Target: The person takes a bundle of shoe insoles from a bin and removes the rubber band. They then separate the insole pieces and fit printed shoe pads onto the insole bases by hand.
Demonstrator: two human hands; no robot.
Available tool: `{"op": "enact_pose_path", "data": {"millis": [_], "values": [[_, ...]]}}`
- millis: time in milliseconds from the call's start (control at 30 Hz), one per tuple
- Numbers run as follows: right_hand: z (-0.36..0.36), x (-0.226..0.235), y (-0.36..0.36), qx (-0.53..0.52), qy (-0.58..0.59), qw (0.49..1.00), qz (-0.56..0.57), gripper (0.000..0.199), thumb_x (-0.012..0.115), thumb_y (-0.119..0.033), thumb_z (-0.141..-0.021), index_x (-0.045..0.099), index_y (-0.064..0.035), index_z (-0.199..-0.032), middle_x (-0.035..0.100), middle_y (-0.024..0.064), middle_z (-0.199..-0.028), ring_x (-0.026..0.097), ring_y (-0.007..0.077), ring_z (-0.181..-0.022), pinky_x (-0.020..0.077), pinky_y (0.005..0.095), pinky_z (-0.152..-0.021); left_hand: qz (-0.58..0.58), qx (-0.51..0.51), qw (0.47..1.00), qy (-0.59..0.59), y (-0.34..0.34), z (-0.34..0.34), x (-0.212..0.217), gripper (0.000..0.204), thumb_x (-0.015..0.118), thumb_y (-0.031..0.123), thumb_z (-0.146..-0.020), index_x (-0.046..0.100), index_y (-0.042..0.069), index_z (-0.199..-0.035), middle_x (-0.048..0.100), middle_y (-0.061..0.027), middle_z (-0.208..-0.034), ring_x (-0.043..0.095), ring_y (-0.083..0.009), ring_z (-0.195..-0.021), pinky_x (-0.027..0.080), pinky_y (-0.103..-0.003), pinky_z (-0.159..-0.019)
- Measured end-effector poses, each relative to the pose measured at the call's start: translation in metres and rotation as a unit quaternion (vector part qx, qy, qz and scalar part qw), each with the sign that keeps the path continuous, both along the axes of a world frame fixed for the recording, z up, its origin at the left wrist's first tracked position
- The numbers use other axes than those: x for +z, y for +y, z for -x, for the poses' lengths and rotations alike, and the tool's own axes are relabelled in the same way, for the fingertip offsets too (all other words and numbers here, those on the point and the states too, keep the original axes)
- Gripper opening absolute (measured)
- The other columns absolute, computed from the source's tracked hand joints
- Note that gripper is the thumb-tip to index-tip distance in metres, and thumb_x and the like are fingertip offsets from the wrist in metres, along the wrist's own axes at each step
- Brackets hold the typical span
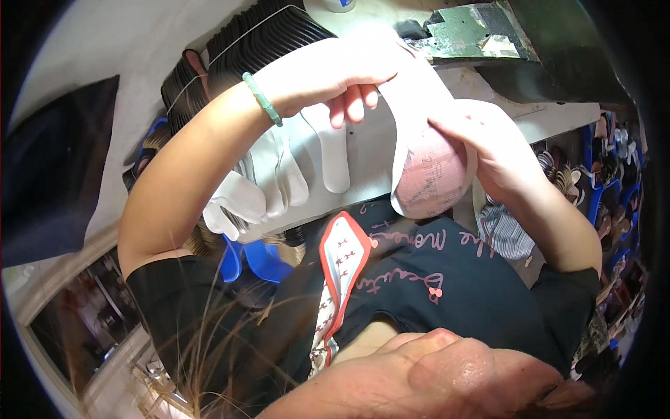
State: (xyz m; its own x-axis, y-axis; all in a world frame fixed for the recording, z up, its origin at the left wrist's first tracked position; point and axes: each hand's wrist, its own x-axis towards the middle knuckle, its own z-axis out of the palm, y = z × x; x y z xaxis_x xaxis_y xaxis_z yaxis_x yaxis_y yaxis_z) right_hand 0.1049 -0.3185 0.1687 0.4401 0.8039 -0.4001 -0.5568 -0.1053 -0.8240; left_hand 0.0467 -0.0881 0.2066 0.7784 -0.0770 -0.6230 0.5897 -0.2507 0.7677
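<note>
A long, pale insole (pixel 433 171) with a pink, dark-marked broad end is held up in front of my chest, over the near edge of the table. My left hand (pixel 352 66), beyond a green bracelet, grips its narrow far part; strong glare washes out the fingertips there. On its right edge my right hand (pixel 494 143) is closed, the thumb lying on the upper face. Below my left wrist, a single white insole (pixel 336 164) lies on the table (pixel 370 157). Several more white insoles (pixel 241 195) overlap to its left, some jutting past the table edge.
Tied stacks of black soles (pixel 269 42) stand at the back left. A green machine (pixel 572 45) and a worn green plate (pixel 474 31) are at the back right. Blue bins (pixel 262 264) sit below the table; crowded shelves (pixel 614 174) line the right side.
</note>
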Motion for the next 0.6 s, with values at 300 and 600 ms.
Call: {"op": "enact_pose_path", "data": {"millis": [300, 600], "values": [[0.0, -0.018, -0.013, 0.002, -0.111, 0.993, 0.036, 0.025, 0.064, -0.008, -0.085, 0.059, 0.0032, -0.107, 0.064, 0.004, -0.097, 0.057, 0.0087, -0.091, 0.0418, 0.0253, -0.086, -0.238, -0.057, 0.966, -0.089, 0.018, -0.008, -0.007, 0.051, 0.065, 0.05, -0.08, 0.058, 0.006, -0.055, 0.046, 0.0019, -0.046, 0.041, -0.0062, -0.041, 0.033, -0.021, -0.043], [-0.004, -0.042, 0.035, -0.079, -0.136, 0.986, -0.05, 0.025, 0.067, -0.017, -0.084, 0.065, 0.0026, -0.099, 0.066, 0.0054, -0.087, 0.059, 0.0096, -0.081, 0.0454, 0.0232, -0.075, -0.114, 0.067, 0.861, -0.491, 0.033, -0.024, -0.076, 0.017, 0.054, 0.011, -0.089, 0.06, 0.001, -0.101, 0.062, -0.0063, -0.088, 0.058, -0.0145, -0.082, 0.048, -0.028, -0.073]]}}
